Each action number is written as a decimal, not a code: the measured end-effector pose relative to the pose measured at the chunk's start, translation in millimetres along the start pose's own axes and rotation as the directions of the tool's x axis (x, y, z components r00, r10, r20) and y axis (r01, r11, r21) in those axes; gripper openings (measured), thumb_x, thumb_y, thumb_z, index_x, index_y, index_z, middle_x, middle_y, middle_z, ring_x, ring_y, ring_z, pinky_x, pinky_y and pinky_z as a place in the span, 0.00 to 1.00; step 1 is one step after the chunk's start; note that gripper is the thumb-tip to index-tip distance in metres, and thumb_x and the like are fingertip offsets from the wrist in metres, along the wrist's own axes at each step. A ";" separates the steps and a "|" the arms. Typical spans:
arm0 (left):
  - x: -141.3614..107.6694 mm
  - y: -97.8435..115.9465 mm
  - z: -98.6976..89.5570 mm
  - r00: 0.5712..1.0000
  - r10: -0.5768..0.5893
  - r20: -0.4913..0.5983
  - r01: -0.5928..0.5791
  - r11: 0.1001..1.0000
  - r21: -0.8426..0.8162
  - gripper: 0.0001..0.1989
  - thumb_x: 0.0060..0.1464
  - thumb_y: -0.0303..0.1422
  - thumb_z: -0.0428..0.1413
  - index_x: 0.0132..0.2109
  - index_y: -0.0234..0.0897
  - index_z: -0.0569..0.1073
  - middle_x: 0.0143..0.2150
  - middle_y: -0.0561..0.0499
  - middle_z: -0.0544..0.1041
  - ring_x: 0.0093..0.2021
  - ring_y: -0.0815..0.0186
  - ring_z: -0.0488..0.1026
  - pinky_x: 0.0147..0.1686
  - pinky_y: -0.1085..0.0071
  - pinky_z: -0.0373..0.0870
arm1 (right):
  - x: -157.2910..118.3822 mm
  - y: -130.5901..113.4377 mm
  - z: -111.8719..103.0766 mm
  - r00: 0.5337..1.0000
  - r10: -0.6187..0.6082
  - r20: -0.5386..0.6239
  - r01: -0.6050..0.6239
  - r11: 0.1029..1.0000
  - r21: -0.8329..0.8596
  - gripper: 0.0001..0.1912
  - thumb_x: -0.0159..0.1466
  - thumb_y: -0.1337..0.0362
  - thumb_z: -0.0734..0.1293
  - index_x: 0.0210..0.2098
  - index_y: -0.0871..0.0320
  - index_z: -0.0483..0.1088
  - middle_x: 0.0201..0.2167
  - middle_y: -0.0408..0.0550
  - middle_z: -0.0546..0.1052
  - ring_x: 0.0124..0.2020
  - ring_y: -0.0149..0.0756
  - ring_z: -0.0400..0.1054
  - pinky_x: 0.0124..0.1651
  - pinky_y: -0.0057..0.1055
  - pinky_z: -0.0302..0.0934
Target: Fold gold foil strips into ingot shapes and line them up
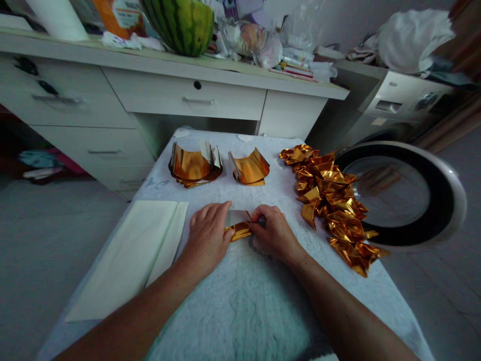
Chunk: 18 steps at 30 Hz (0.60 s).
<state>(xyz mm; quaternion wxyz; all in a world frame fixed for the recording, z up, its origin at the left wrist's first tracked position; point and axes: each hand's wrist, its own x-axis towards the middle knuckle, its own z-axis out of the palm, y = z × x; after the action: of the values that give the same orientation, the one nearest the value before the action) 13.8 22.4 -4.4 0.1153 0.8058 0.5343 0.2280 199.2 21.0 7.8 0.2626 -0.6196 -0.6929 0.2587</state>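
Observation:
Between my hands, a small sheet of gold foil paper [240, 231] lies on the cloth, its near edge folded up gold over a pale inner face. My left hand [211, 233] presses on its left end, thumb on the fold and the other fingers stretched over the table. My right hand [273, 231] pinches the right end of the same fold, fingers curled. Beyond them stand two stacks of curved gold sheets, a thicker stack [192, 165] at left and a thinner stack [251, 168] at right. A heap of folded gold foil pieces [330, 200] lies to the right.
Folded white paper [124, 255] lies at the left of the cloth-covered table [240, 311]. Behind is a white drawer counter [158, 90] bearing a cut watermelon [184, 25] and plastic bags. An open washing machine door [402, 195] stands close to the table's right edge.

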 end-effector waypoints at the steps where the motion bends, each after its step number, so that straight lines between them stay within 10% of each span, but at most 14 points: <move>1: -0.1 -0.7 0.7 1.000 0.002 -0.009 -0.002 1.000 -0.017 0.27 0.55 0.26 0.55 0.62 0.38 0.60 0.57 0.41 0.71 0.59 0.49 0.65 0.58 0.50 0.60 | 0.0 1.6 0.4 1.000 -0.002 0.008 0.002 0.998 0.058 0.06 0.58 0.72 0.68 0.30 0.56 0.67 0.29 0.42 0.71 0.36 0.36 0.63 0.42 0.33 0.54; 7: 0.9 1.0 -5.6 0.998 -0.069 0.009 0.070 0.981 -0.179 0.27 0.53 0.27 0.58 0.60 0.40 0.64 0.46 0.46 0.77 0.50 0.54 0.71 0.55 0.51 0.63 | -0.5 6.0 -1.8 0.999 -0.017 0.048 -0.009 0.870 0.493 0.07 0.58 0.69 0.66 0.37 0.56 0.65 0.29 0.40 0.71 0.31 0.31 0.66 0.35 0.28 0.61; 18: 4.8 6.0 -26.7 0.957 -0.106 0.270 0.230 0.845 -0.483 0.07 0.56 0.35 0.54 0.38 0.38 0.75 0.35 0.51 0.77 0.38 0.60 0.75 0.39 0.64 0.71 | -5.0 -8.1 -17.1 0.995 -0.096 0.001 0.076 0.798 0.597 0.04 0.60 0.63 0.68 0.32 0.57 0.70 0.29 0.42 0.72 0.32 0.31 0.65 0.40 0.30 0.60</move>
<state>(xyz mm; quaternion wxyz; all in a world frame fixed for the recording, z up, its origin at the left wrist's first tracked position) 7.1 22.8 22.6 0.4056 0.7174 0.5064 0.2538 205.5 15.8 25.5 0.4445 -0.4693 -0.6079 0.4610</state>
